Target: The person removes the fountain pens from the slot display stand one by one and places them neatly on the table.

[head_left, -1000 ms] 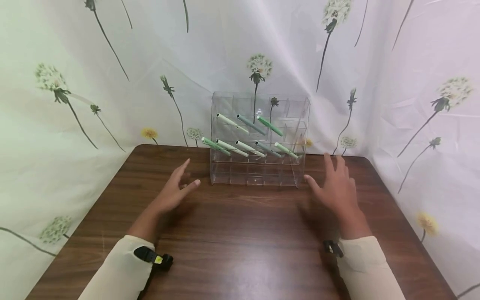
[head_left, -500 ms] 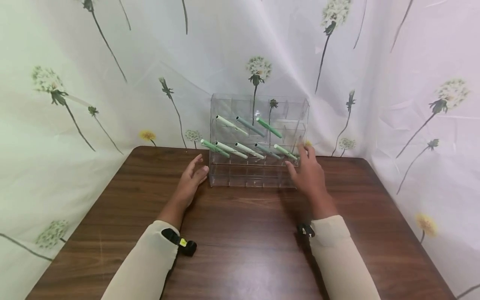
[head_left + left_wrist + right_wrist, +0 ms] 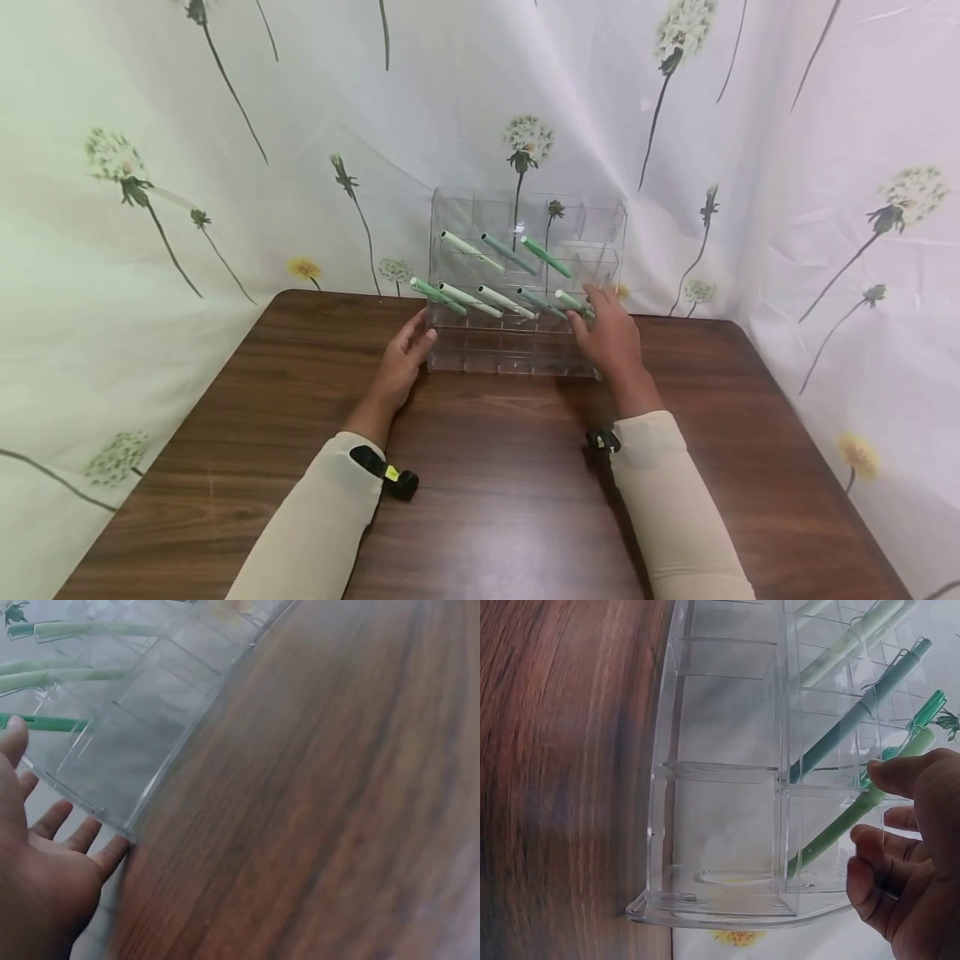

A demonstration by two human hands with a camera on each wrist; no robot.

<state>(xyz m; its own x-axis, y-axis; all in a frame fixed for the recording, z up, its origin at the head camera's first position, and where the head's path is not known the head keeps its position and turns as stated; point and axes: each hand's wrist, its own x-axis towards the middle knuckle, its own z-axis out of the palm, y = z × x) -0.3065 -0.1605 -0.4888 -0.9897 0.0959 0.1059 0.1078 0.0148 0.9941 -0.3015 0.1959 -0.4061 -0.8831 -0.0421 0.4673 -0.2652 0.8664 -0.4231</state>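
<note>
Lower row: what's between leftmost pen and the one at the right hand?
A pale pen, another pale pen, then a blue-grey pen, head view.

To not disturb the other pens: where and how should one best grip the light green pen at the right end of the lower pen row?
Probably best: pinch the light green pen by its raised upper end, coming from the right. It slants, that end sticking out of the clear holder, while the neighbouring grey-green pen is on its left.

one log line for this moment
clear rack: on table, holding pens | left hand: at rack's left edge | right hand: at lower row's rightmost pen, grip unclear
</note>
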